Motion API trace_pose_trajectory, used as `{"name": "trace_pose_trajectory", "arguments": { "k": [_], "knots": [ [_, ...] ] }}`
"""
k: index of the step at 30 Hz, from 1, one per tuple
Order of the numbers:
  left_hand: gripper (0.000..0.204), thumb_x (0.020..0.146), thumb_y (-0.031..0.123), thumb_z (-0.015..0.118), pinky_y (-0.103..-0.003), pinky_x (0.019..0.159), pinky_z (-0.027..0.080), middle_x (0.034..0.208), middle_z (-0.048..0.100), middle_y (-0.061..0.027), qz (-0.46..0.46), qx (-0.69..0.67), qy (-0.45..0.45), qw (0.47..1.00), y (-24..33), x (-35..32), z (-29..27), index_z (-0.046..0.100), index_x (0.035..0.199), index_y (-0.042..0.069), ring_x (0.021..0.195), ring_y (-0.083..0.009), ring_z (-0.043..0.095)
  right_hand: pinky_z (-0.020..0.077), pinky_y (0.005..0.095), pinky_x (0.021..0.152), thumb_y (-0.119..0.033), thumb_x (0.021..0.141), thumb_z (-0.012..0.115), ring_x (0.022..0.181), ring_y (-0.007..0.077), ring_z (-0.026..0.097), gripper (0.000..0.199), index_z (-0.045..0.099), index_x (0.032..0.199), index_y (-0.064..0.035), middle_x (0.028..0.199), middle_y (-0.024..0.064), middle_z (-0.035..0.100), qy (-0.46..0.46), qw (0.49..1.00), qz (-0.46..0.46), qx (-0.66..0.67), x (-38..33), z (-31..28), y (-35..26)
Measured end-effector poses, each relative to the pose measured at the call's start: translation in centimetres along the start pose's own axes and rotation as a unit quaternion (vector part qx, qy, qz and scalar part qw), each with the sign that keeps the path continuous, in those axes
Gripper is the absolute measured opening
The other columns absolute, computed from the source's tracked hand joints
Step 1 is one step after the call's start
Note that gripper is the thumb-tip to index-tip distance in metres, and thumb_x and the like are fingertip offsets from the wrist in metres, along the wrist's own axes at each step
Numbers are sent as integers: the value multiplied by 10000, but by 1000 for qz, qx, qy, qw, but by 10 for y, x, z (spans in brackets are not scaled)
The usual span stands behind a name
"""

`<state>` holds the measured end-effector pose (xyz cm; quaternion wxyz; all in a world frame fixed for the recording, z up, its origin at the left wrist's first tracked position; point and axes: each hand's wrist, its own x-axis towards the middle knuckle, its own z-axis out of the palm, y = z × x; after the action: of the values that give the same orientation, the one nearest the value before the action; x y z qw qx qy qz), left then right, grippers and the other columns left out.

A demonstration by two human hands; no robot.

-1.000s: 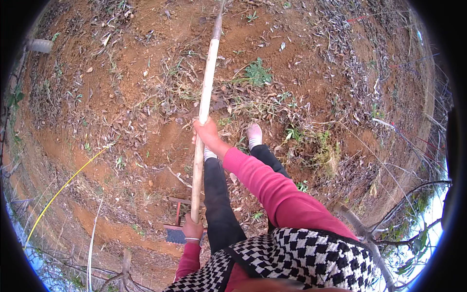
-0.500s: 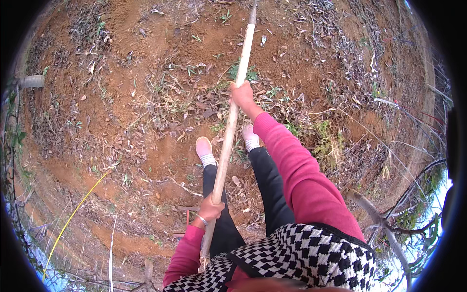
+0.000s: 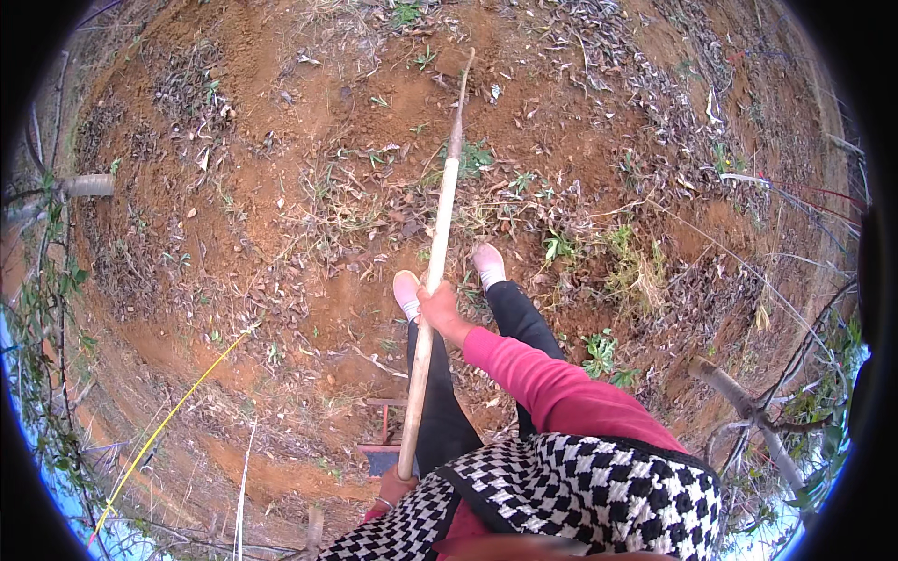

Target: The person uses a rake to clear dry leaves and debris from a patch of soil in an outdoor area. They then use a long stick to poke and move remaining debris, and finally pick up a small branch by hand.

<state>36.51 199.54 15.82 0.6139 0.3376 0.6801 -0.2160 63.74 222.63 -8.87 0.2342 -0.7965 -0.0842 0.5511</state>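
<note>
A long-handled hoe runs from near my waist out over the soil, its pale wooden shaft leaning slightly right at the far end. Its dark metal head shows only as a thin, curved edge; I cannot tell whether it touches the ground. My right hand is wrapped round the middle of the shaft, above my left foot. Close to my body, my left hand grips the shaft's near end, partly hidden by the checkered garment.
Reddish soil with dry leaves and small weeds surrounds my pink shoes. Beside my left leg lies a red-framed object. A yellow strip arcs at left. Cut branches stand at right, and a stub at far left.
Both hands have drawn the hoe back toward my body, bringing its metal head into view. My right hand moved down from ahead of my feet; my left hand now sits at my waist.
</note>
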Motion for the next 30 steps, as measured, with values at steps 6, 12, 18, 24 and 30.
{"name": "trace_pose_trajectory", "arguments": {
  "k": [6,12,18,24,30],
  "knots": [
    [336,740,189,669,-437,747,523,915,661,-235,74,91,97,988,90,75,4,594,1039,53,867,-401,660,502,366,382,-132,891,622,460,212,599,259,421,963,14,690,119,586,-31,982,17,185,55,-45,-73],
    [270,768,187,651,-436,701,521,769,652,-185,96,-23,0,995,248,187,27,577,986,47,767,-360,668,523,362,424,-180,894,632,484,229,640,311,447,967,59,688,131,620,83,990,-100,63,175,-137,-180],
    [336,738,163,661,-389,638,519,733,633,-162,85,32,5,996,151,150,15,589,1043,40,674,-298,653,525,382,450,-188,890,642,489,268,637,383,408,1019,86,784,220,615,79,994,-51,51,121,-88,-64],
    [371,727,177,656,-399,695,522,803,648,-197,32,44,-46,997,47,67,-11,597,1068,46,746,-332,660,523,368,441,-160,889,642,503,262,629,361,368,1014,38,698,168,582,56,997,-27,48,9,-45,0],
    [352,775,252,680,-463,755,525,938,675,-203,2,49,-50,998,-1,30,6,594,1084,108,900,-409,648,546,377,440,-137,915,588,501,229,605,329,339,1047,32,717,143,567,-18,999,3,-47,-31,-45,24]
  ]
}}
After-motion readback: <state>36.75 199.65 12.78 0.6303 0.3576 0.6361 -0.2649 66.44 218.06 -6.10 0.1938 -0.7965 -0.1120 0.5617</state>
